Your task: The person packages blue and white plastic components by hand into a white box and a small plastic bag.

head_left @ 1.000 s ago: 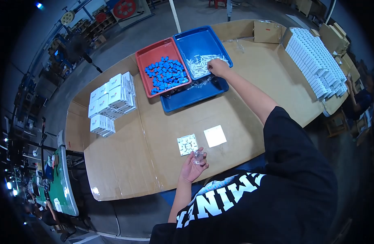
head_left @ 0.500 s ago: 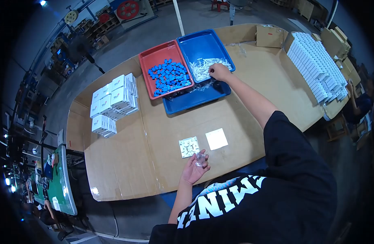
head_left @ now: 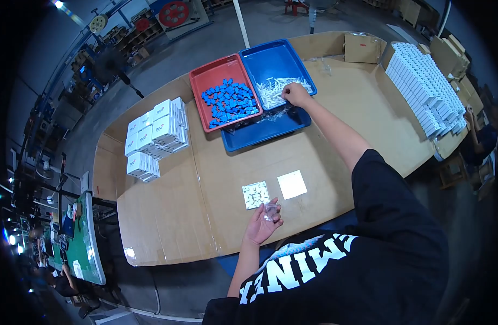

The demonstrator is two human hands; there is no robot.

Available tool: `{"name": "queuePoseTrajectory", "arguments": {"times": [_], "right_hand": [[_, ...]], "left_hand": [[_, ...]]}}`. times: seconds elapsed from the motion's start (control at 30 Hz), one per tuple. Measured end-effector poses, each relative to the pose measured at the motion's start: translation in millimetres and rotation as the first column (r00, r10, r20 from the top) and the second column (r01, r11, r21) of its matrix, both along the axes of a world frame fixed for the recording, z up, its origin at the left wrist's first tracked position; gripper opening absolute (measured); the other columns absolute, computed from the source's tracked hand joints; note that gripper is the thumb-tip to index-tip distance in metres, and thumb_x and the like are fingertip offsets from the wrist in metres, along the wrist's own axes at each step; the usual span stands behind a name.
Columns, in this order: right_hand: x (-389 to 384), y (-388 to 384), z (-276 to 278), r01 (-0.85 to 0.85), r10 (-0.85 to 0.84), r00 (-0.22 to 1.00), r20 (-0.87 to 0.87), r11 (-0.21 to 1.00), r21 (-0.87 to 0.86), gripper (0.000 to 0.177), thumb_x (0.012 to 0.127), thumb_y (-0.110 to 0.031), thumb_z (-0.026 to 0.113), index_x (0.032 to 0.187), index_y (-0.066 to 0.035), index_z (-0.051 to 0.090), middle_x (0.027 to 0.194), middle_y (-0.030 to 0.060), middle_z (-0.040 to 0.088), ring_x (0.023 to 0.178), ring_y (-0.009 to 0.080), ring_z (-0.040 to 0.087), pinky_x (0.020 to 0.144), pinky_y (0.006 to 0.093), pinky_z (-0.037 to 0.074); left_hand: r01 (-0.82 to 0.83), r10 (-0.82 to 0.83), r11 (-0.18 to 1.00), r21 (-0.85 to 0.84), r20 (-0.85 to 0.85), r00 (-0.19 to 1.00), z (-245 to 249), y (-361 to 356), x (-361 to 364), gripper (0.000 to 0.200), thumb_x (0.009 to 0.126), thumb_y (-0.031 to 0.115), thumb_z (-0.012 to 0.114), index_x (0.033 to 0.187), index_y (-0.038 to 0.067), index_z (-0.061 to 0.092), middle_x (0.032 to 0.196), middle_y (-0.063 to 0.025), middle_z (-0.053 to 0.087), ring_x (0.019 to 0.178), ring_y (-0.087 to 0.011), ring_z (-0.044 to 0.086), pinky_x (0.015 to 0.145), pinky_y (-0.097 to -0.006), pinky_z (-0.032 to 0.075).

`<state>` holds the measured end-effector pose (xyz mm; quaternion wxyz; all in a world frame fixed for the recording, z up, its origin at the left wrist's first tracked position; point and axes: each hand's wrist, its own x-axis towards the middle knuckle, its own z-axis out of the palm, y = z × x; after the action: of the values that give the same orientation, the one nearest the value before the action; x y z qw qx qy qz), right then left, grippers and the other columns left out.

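My left hand (head_left: pixel 262 225) holds a small clear plastic bag (head_left: pixel 270 212) near the table's front edge, fingers curled round it. Just beyond lies a square white faceplate (head_left: pixel 255 195) with its structured inner side up. To its right is a flat white square plate (head_left: pixel 292 184). My right hand (head_left: pixel 297 95) reaches into the front of a blue tray (head_left: pixel 275 54), fingers pinched at a heap of thin white pieces (head_left: pixel 271 93). Whatever is between those fingertips is too small to make out.
Left of that tray stands a red tray (head_left: pixel 216 66) of small blue parts (head_left: pixel 230 103). Another blue tray (head_left: pixel 268 130) sits in front, partly underneath. White boxed units (head_left: pixel 156 130) are stacked at left, and many more white units (head_left: pixel 425 89) at right. Another person sits at the far right edge.
The view has shifted slightly, so everything sits a little further right. My right hand stays at the white pieces, and my left still holds the bag.
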<state>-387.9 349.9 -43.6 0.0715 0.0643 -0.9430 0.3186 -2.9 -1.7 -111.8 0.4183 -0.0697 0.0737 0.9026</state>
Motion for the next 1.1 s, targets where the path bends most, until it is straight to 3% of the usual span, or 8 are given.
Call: {"name": "queuePoseTrajectory", "arguments": {"times": [0.2,0.23,0.27,0.37,0.47,0.73,0.93,1.1], "right_hand": [[42,4,36,0.18,-0.193,0.961,-0.197,0.98,-0.081,0.013,0.089,-0.019,0.075,0.097,-0.009,0.078,0.094,0.0109,0.078,0.086,0.0248,0.073,0.078,0.0394,0.056],[55,-2,50,0.146,-0.142,0.988,0.055,0.792,-0.593,0.015,0.093,-0.019,0.073,0.103,-0.008,0.077,0.096,0.0078,0.077,0.081,0.0187,0.069,0.075,0.0354,0.055],[70,-8,65,0.207,0.04,0.971,0.236,0.353,-0.912,0.017,0.098,-0.02,0.072,0.109,-0.008,0.075,0.098,0.0046,0.076,0.077,0.0126,0.065,0.071,0.0313,0.053],[126,-24,106,0.027,0.292,0.956,0.029,0.009,-1.0,0.022,0.103,-0.021,0.067,0.12,-0.007,0.07,0.102,0.0001,0.071,0.074,0.0049,0.055,0.067,0.0245,0.048],[159,-32,116,-0.033,0.389,0.918,-0.071,-0.105,-0.994,0.023,0.102,-0.02,0.067,0.12,-0.004,0.068,0.102,0.0019,0.068,0.075,0.0068,0.057,0.067,0.0246,0.049],[272,-72,38,0.276,0.284,0.901,0.329,0.21,-0.938,0.023,0.099,-0.011,0.07,0.12,-0.002,0.071,0.102,0.0036,0.07,0.074,0.0054,0.055,0.065,0.0225,0.047],[355,-100,-9,0.457,0.345,0.808,0.477,0.144,-0.878,0.021,0.096,-0.008,0.072,0.116,-0.001,0.072,0.095,0.0029,0.071,0.071,0.0056,0.055,0.063,0.0223,0.045],[355,-101,18,0.111,0.31,0.874,0.374,0.622,-0.775,0.016,0.093,-0.01,0.074,0.108,-0.003,0.074,0.087,-0.0006,0.07,0.071,0.0037,0.054,0.062,0.0211,0.042]], "left_hand": [[-0.005,0.005,1.0,-0.01,-0.002,1.0,-3,-1,2,0.053,0.111,0.04,0.043,0.149,0.004,0.047,0.123,-0.0117,0.064,0.09,-0.0216,0.062,0.094,-0.0431,0.051],[-0.011,0.011,1.0,-0.025,0.003,1.0,-2,0,1,0.053,0.111,0.041,0.043,0.149,0.003,0.047,0.124,-0.0119,0.065,0.09,-0.0217,0.062,0.095,-0.0432,0.051],[-0.006,0.006,1.0,-0.018,0.002,1.0,-3,0,1,0.053,0.111,0.041,0.043,0.149,0.003,0.047,0.124,-0.0119,0.065,0.09,-0.0217,0.062,0.095,-0.0432,0.051],[-0.011,0.011,1.0,-0.011,0.017,1.0,-3,1,1,0.052,0.111,0.041,0.043,0.147,0.003,0.049,0.124,-0.0123,0.065,0.09,-0.0221,0.062,0.095,-0.0438,0.051],[0.002,-0.002,1.0,-0.008,0.014,1.0,-1,0,3,0.052,0.111,0.041,0.043,0.146,0.003,0.051,0.123,-0.0125,0.066,0.092,-0.0225,0.063,0.096,-0.0443,0.051],[-0.116,0.117,0.992,-0.041,0.044,0.992,-3,12,11,0.05,0.111,0.037,0.045,0.149,0.005,0.049,0.127,-0.0081,0.067,0.1,-0.0208,0.065,0.099,-0.0403,0.053],[-0.066,0.065,0.998,-0.009,-0.043,0.997,-18,22,10,0.05,0.112,0.039,0.043,0.149,0.005,0.047,0.132,-0.0111,0.062,0.107,-0.0232,0.064,0.102,-0.0425,0.052],[-0.028,0.021,0.998,-0.058,-0.121,0.992,-10,25,6,0.052,0.11,0.041,0.049,0.146,0.003,0.049,0.123,-0.0086,0.064,0.103,-0.0201,0.063,0.097,-0.0392,0.053]]}}
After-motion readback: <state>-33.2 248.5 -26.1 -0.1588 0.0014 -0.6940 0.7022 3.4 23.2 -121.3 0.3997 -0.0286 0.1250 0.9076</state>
